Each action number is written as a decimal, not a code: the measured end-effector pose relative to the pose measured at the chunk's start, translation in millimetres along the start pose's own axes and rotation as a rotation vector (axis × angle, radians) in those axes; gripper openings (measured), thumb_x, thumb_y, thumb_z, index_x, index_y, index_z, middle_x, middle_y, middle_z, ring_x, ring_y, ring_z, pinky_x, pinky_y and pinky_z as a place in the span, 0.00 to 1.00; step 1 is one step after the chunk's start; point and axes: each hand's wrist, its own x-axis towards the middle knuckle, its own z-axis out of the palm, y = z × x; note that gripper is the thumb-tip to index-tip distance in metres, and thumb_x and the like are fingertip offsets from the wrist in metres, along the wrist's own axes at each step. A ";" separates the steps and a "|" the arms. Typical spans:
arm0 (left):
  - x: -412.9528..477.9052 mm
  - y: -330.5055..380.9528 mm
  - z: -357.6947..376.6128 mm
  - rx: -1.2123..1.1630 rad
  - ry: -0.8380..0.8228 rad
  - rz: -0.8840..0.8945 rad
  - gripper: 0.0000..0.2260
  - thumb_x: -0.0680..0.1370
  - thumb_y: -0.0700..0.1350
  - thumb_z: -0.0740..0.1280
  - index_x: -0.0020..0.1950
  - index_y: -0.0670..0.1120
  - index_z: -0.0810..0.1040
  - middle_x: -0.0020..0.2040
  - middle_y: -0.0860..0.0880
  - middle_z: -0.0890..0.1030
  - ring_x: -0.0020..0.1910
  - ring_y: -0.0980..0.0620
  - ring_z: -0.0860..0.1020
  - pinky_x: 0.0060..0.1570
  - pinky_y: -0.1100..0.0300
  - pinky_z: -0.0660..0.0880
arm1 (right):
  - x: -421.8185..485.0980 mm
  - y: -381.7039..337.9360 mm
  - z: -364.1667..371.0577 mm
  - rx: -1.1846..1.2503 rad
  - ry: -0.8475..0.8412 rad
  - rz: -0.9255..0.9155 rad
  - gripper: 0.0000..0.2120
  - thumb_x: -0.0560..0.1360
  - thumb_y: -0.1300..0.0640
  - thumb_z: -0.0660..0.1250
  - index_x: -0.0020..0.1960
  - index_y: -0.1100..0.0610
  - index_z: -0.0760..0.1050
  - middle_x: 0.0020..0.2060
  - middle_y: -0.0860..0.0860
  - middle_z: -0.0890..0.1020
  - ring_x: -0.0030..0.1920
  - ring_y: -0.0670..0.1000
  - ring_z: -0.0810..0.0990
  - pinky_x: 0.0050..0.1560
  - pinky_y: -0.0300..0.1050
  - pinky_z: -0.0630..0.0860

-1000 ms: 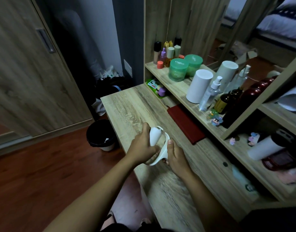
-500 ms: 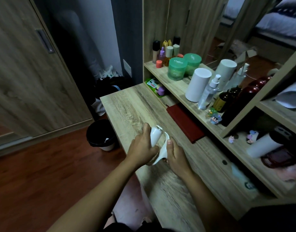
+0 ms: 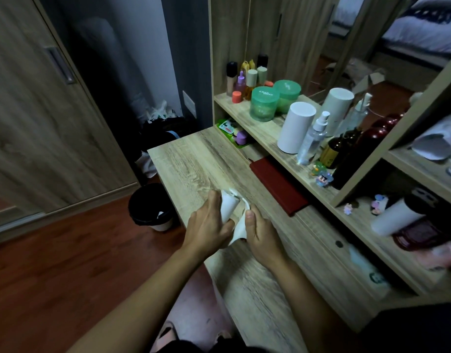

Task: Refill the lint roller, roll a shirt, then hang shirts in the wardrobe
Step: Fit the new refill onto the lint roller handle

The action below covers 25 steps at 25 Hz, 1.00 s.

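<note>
Above the wooden desk (image 3: 194, 164) both of my hands hold the white lint roller. My left hand (image 3: 209, 225) is wrapped around the white paper roll (image 3: 228, 206), whose far end points away from me. My right hand (image 3: 261, 231) grips the white handle (image 3: 241, 228), thumb pressed on its top. The lower part of the handle is hidden between my palms. A second white roll (image 3: 392, 216) lies on the lower shelf at the right. The wooden wardrobe door (image 3: 41, 123) with its metal handle stands at the left. No shirt is in view.
A black waste bin (image 3: 150, 207) stands on the red-brown floor left of the desk. A dark red notebook (image 3: 278, 187) lies under the shelf edge. The shelf (image 3: 260, 128) carries green jars, a white cylinder (image 3: 294, 127), a spray bottle and dark bottles.
My hands stay in the same place on the desk. The handle has shifted slightly against the roll, and my right thumb now sits higher on it.
</note>
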 end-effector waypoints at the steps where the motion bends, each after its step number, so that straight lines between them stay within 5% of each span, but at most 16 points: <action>1: 0.4 0.2 0.0 0.010 -0.003 0.006 0.21 0.66 0.47 0.61 0.56 0.47 0.58 0.39 0.46 0.73 0.36 0.38 0.75 0.36 0.50 0.73 | 0.0 -0.1 0.4 0.005 -0.004 0.006 0.30 0.74 0.37 0.42 0.57 0.58 0.68 0.36 0.61 0.81 0.36 0.59 0.80 0.38 0.60 0.76; 6: 2.3 4.7 -0.1 0.118 -0.052 -0.005 0.22 0.69 0.42 0.64 0.59 0.42 0.61 0.39 0.47 0.70 0.38 0.36 0.75 0.34 0.55 0.62 | -3.5 0.1 3.0 0.026 -0.030 0.035 0.31 0.73 0.35 0.41 0.57 0.57 0.67 0.36 0.62 0.80 0.36 0.61 0.80 0.38 0.62 0.76; 11: 5.6 3.3 -1.2 0.138 -0.104 0.017 0.19 0.69 0.44 0.64 0.52 0.49 0.56 0.39 0.48 0.71 0.38 0.37 0.75 0.33 0.55 0.62 | -5.6 5.1 11.9 0.118 -0.029 0.093 0.32 0.73 0.33 0.42 0.54 0.57 0.68 0.39 0.64 0.80 0.38 0.62 0.79 0.40 0.63 0.76; 14: 13.5 -3.6 -6.2 0.100 -0.171 0.025 0.23 0.67 0.50 0.67 0.57 0.51 0.61 0.47 0.49 0.77 0.44 0.42 0.78 0.37 0.54 0.70 | -6.4 6.1 15.2 0.176 0.041 0.168 0.22 0.76 0.39 0.47 0.49 0.54 0.70 0.37 0.57 0.80 0.37 0.52 0.81 0.40 0.56 0.76; 16: 19.3 -12.0 -12.8 0.002 -0.207 -0.022 0.31 0.65 0.56 0.71 0.64 0.53 0.63 0.60 0.52 0.75 0.55 0.50 0.77 0.48 0.54 0.74 | -4.2 3.4 14.3 0.234 0.079 0.207 0.13 0.80 0.46 0.49 0.50 0.51 0.70 0.35 0.50 0.79 0.33 0.43 0.79 0.37 0.51 0.77; 20: 19.6 -16.0 -23.5 -0.122 0.304 -0.098 0.18 0.74 0.47 0.61 0.63 0.43 0.71 0.59 0.46 0.77 0.58 0.48 0.75 0.55 0.63 0.67 | 12.9 -6.1 9.8 0.282 0.190 0.235 0.14 0.81 0.49 0.49 0.50 0.54 0.70 0.30 0.48 0.75 0.27 0.39 0.76 0.31 0.41 0.71; 22: 18.9 -12.7 -28.4 0.031 0.380 0.107 0.16 0.76 0.45 0.58 0.61 0.41 0.74 0.60 0.44 0.79 0.59 0.46 0.73 0.58 0.60 0.66 | 21.0 -10.3 9.7 0.303 0.227 0.235 0.21 0.79 0.44 0.49 0.52 0.58 0.72 0.31 0.51 0.76 0.30 0.44 0.77 0.34 0.48 0.73; 25: 14.4 -13.8 -22.8 0.390 0.236 0.587 0.16 0.79 0.51 0.57 0.62 0.47 0.77 0.63 0.49 0.78 0.64 0.49 0.70 0.60 0.50 0.67 | 29.7 -12.9 10.9 0.286 0.245 0.195 0.19 0.81 0.51 0.49 0.58 0.61 0.73 0.42 0.56 0.80 0.43 0.55 0.80 0.43 0.48 0.73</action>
